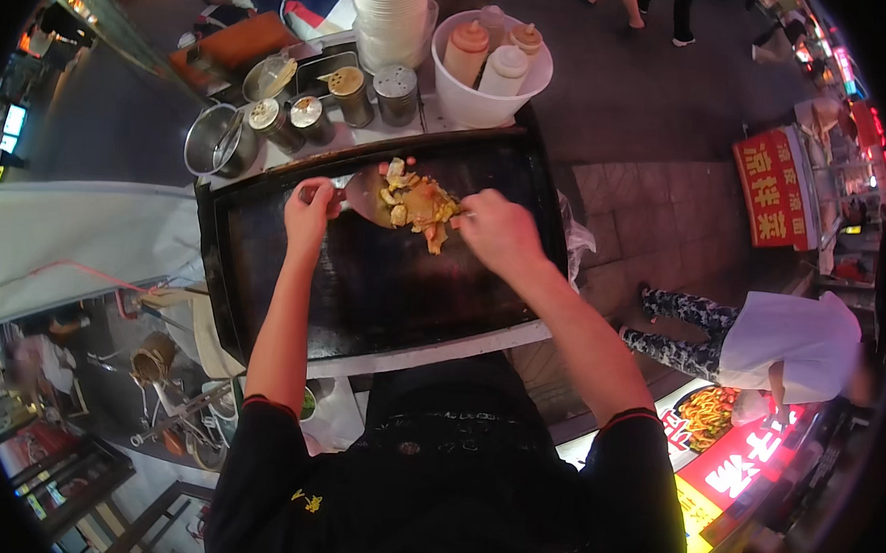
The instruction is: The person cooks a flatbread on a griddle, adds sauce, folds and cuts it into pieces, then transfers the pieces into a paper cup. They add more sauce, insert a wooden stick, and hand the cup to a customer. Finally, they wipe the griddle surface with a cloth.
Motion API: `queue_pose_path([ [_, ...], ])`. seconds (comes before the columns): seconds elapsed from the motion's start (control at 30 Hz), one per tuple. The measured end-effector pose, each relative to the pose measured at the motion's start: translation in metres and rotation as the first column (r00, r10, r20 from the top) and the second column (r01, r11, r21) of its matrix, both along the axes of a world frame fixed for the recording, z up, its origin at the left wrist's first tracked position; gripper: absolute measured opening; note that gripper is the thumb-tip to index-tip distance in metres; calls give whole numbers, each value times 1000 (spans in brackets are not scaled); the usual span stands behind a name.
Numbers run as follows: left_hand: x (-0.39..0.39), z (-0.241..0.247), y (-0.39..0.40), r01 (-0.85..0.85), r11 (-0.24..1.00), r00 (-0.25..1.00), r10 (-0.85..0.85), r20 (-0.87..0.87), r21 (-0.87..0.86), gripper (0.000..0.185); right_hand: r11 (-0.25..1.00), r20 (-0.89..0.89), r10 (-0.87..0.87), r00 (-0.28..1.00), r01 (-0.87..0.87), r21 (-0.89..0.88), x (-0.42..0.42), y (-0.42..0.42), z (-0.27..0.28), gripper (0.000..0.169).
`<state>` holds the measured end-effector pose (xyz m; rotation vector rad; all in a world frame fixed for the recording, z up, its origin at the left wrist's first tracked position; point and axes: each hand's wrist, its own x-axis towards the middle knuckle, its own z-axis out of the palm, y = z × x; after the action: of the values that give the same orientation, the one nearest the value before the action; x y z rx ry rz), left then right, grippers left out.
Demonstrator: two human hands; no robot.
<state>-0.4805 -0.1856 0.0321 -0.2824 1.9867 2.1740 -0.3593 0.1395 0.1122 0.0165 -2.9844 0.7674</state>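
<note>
A heap of cooked food pieces [424, 204], yellow and brown, lies near the far side of a dark flat griddle [397, 297]. My left hand [311, 209] grips the dark handle of a metal spatula [366, 196], whose broad rounded blade meets the left side of the heap. On the opposite side, my right hand [499, 231] is closed around a slim utensil, mostly hidden by the fingers, with its end at the food's right edge.
Beyond the griddle stand shaker tins [351, 95], a steel pot [221, 141], a stack of white bowls [389, 18] and a white tub [490, 102] of squeeze bottles. A plastic bag [579, 238] hangs at the right edge. A person [785, 343] stands farther right.
</note>
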Motion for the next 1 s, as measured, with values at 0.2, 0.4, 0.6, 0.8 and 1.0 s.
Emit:
queue_pose_path([
  [0.2, -23, 19, 84, 391, 915, 918, -395, -29, -99, 9, 906, 196, -399, 896, 353, 233, 5, 68, 15, 20],
  [0.4, -11, 110, 141, 381, 521, 582, -777, -239, -764, 16, 987, 132, -163, 978, 161, 26, 43, -5, 12, 24],
  [0.6, -30, 68, 189, 126, 227, 304, -936, -180, -966, 16, 354, 315, -551, 773, 558, -750, 123, 54, -8, 24],
  [0.8, 63, 65, 167, 202, 214, 266, -951, -157, -956, 24, 650, 347, -606, 716, 697, -303, 237, 84, -43, 29],
  [1.0, 52, 113, 148, 248, 472, 593, -764, -253, -846, 20, 901, 175, -414, 893, 430, -63, 226, 100, -38, 31],
])
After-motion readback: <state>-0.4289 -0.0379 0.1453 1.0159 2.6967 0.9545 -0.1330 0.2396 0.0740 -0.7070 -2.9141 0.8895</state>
